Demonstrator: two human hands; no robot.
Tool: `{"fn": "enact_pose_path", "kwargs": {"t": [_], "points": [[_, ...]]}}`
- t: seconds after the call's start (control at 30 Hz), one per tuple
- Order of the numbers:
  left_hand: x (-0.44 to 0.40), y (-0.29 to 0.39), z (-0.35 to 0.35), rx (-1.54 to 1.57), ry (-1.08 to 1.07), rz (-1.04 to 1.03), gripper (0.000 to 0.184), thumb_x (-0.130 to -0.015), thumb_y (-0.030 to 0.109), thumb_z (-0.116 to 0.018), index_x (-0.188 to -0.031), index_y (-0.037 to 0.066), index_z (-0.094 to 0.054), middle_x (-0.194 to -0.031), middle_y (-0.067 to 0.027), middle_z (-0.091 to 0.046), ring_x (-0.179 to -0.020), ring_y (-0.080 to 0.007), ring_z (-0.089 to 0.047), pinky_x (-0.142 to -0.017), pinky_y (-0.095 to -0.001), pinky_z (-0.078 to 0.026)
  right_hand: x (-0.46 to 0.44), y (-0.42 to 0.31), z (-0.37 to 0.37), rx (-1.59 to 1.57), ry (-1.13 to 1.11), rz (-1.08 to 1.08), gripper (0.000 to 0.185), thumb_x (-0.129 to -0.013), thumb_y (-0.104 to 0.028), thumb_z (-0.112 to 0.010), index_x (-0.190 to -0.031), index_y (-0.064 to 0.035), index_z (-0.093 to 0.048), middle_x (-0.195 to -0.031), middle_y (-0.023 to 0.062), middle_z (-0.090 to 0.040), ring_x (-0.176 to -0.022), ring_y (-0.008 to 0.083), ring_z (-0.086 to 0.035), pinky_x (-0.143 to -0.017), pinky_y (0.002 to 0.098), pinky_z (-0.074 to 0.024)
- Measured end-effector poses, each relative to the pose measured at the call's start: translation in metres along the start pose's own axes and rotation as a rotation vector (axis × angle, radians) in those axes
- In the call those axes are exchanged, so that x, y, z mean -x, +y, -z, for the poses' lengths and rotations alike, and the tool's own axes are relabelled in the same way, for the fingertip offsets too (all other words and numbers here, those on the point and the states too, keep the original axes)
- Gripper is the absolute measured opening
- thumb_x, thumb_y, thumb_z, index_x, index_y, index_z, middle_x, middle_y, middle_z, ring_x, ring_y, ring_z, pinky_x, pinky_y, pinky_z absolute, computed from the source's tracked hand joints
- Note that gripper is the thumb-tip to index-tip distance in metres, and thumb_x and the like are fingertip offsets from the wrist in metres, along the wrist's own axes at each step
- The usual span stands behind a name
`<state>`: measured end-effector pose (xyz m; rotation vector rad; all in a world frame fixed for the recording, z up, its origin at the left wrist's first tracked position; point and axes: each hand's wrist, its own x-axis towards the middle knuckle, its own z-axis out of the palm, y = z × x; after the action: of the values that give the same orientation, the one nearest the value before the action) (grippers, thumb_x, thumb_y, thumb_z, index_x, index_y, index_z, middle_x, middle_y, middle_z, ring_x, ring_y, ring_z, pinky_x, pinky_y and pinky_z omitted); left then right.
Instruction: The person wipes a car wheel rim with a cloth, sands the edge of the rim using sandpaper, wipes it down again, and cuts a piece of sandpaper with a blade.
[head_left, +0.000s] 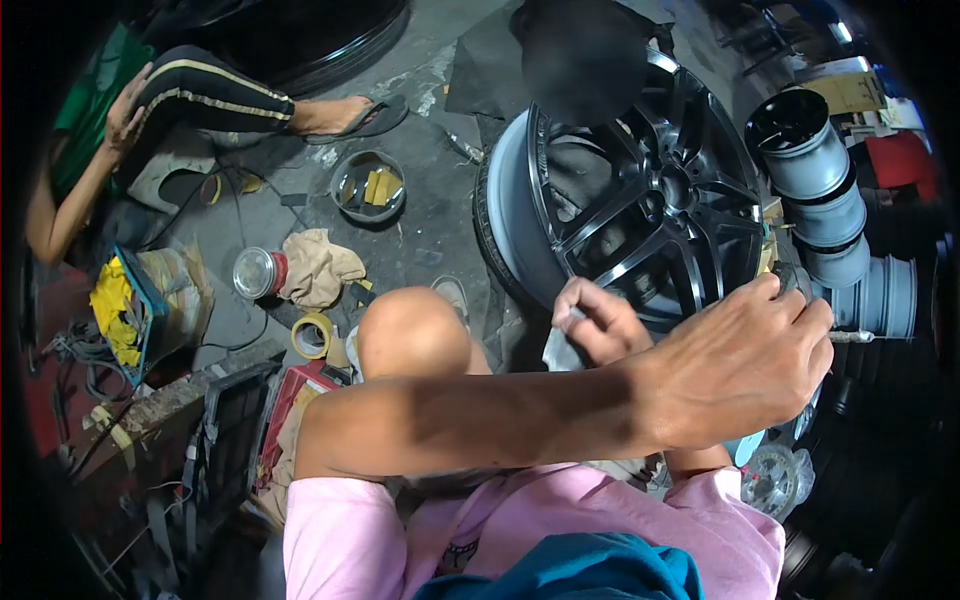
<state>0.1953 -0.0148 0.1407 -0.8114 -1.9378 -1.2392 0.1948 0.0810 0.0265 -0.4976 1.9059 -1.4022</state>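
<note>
My left arm crosses in front of my body to the right. My left hand [745, 360] is at the lower right edge of a black alloy wheel [685, 235], fingers curled around something dark that I cannot make out. Under that forearm, my right hand [605, 325] pinches a small grey sheet [565, 353] between thumb and fingers, close to the wheel's lower edge. The wheel has shiny split spokes and a pale grey inner barrel, and leans on a tire [487, 240]. A dark blurred shape [585, 65] covers part of its top.
Bare wheel barrels [815, 165] are stacked at right. A bowl [367, 187] with yellow pieces, a jar [257, 272], a brown cloth [322, 268] and a tape roll [312, 336] lie on the floor at left. Another person's sandalled foot [345, 115] is at upper left.
</note>
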Motion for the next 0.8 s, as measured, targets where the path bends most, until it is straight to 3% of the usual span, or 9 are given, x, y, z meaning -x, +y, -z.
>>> {"fn": "enact_pose_path", "kwargs": {"t": [0.03, 0.13, 0.17, 0.2, 0.3, 0.43, 0.57, 0.67, 0.8], "points": [[0.000, 0.000, -0.001, -0.011, 0.021, -0.003, 0.013, -0.082, 0.011, -0.069, -0.086, -0.002, -0.068, -0.090, -0.0098, -0.062, -0.086, -0.0216, -0.067, -0.073, -0.0338, -0.050, -0.007, 0.003, 0.007, -0.081, -0.004, 0.086, 0.003, -0.099, -0.005, -0.064, -0.099, -0.0044, -0.061, -0.094, 0.0001, -0.055, -0.087, 0.0081, -0.053, -0.077, 0.0249, -0.0416], [-0.001, 0.001, -0.004, 0.022, 0.060, 0.009, 0.012, -0.083, 0.009, -0.069, -0.086, -0.002, -0.072, -0.087, -0.0106, -0.065, -0.085, -0.0227, -0.066, -0.073, -0.0338, -0.050, -0.006, -0.013, 0.027, -0.149, -0.022, -0.019, 0.041, -0.088, -0.007, -0.084, -0.124, -0.0020, -0.064, -0.111, -0.0003, -0.054, -0.101, 0.0097, -0.058, -0.087, 0.0265, -0.0462], [-0.001, 0.001, -0.004, 0.025, 0.062, 0.008, 0.012, -0.083, 0.009, -0.069, -0.086, -0.002, -0.072, -0.087, -0.0106, -0.065, -0.085, -0.0227, -0.066, -0.073, -0.0338, -0.050, -0.009, -0.014, 0.036, -0.117, -0.060, -0.054, 0.074, -0.075, -0.011, -0.096, -0.139, -0.0021, -0.059, -0.121, 0.0023, -0.051, -0.112, 0.0126, -0.057, -0.095, 0.0289, -0.0463], [0.000, 0.001, -0.004, 0.042, 0.006, 0.011, 0.015, -0.081, 0.010, -0.070, -0.088, -0.003, -0.071, -0.091, -0.0111, -0.063, -0.088, -0.0225, -0.067, -0.074, -0.0339, -0.051, -0.011, -0.017, 0.040, -0.114, -0.053, -0.055, 0.074, -0.075, -0.011, -0.096, -0.139, -0.0021, -0.059, -0.121, 0.0023, -0.051, -0.112, 0.0126, -0.057, -0.095, 0.0289, -0.0463], [-0.001, 0.001, -0.004, 0.073, -0.069, -0.001, 0.019, -0.079, 0.011, -0.073, -0.091, -0.003, -0.069, -0.094, -0.0121, -0.062, -0.090, -0.0223, -0.067, -0.076, -0.0344, -0.051, -0.013, -0.020, 0.047, 0.357, -0.055, 0.203, 0.101, -0.062, -0.021, -0.103, -0.147, -0.0022, -0.052, -0.132, 0.0091, -0.049, -0.127, 0.0210, -0.051, -0.108, 0.0352, -0.0415], [0.000, 0.001, -0.007, 0.087, -0.102, -0.016, 0.020, -0.078, 0.011, -0.073, -0.091, -0.003, -0.068, -0.096, -0.0131, -0.062, -0.090, -0.0223, -0.067, -0.076, -0.0349, -0.051, -0.021, -0.022, 0.031, 0.453, 0.113, 0.383, 0.059, -0.079, -0.014, -0.091, -0.132, -0.0022, -0.068, -0.117, 0.0091, -0.060, -0.109, 0.0210, -0.059, -0.098, 0.0345, -0.0471], [0.000, 0.002, -0.015, 0.077, -0.075, -0.004, 0.014, -0.081, 0.010, -0.070, -0.089, -0.002, -0.067, -0.094, -0.0120, -0.061, -0.088, -0.0221, -0.066, -0.075, -0.0353, -0.050, -0.029, -0.032, 0.037, 0.341, 0.171, 0.282, 0.036, -0.092, -0.010, -0.080, -0.126, 0.0013, -0.073, -0.110, 0.0058, -0.061, -0.104, 0.0167, -0.060, -0.094, 0.0309, -0.0481], [0.002, 0.003, -0.016, 0.082, -0.068, 0.000, 0.012, -0.083, 0.010, -0.068, -0.087, -0.001, -0.067, -0.091, -0.0109, -0.060, -0.086, -0.0215, -0.066, -0.075, -0.0351, -0.050, -0.037, -0.029, 0.037, 0.131, 0.186, 0.270, 0.034, -0.100, -0.017, -0.074, -0.128, 0.0016, -0.072, -0.110, 0.0045, -0.060, -0.101, 0.0137, -0.060, -0.092, 0.0291, -0.0482], [-0.001, 0.001, -0.016, 0.084, -0.030, 0.021, 0.011, -0.083, 0.010, -0.067, -0.085, -0.001, -0.066, -0.089, -0.0105, -0.059, -0.085, -0.0218, -0.065, -0.075, -0.0349, -0.051, -0.049, -0.032, 0.041, -0.001, 0.321, 0.077, 0.034, -0.105, -0.027, -0.068, -0.129, -0.0026, -0.074, -0.086, -0.0030, -0.067, -0.081, 0.0057, -0.059, -0.074, 0.0232, -0.0474]]}}
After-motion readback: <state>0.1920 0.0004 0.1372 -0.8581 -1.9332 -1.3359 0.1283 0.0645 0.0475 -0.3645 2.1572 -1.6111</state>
